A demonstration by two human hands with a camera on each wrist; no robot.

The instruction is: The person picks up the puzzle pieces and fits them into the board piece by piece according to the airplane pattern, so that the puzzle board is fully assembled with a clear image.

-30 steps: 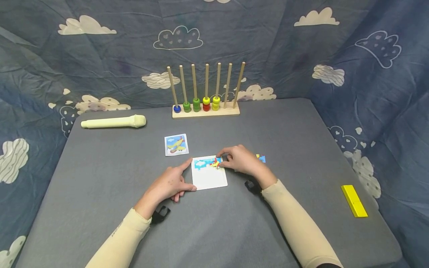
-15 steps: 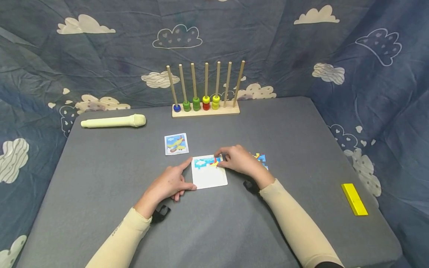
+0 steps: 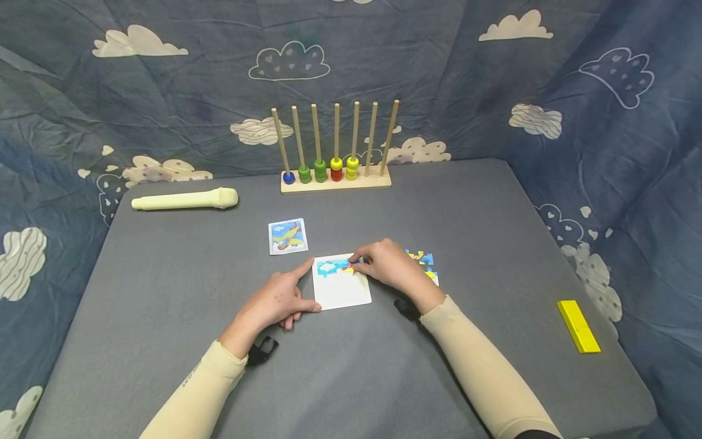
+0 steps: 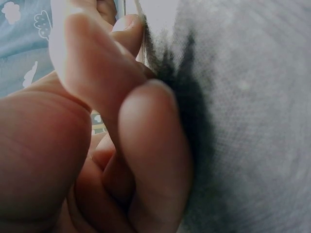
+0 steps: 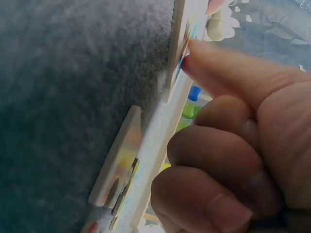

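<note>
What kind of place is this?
Probably a staged tabletop play area, possibly a filming setup: cloud-print fabric backs a grey-covered table holding a wooden peg-and-bead toy and a jigsaw board. The wider room isn't visible.

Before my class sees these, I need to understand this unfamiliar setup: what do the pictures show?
No machine: a person's bare hands work at a grey cloth-covered table. The wide picture is from a head camera, the close ones from each wrist. The left hand touches a square white board's left edge; the right hand seems to pinch a red-and-yellow jigsaw piece at its top right. Around are a square airplane card, more jigsaw pieces, a pale yellow microphone-shaped stick, a wooden peg rack with coloured beads and a rectangular yellow block.
</note>
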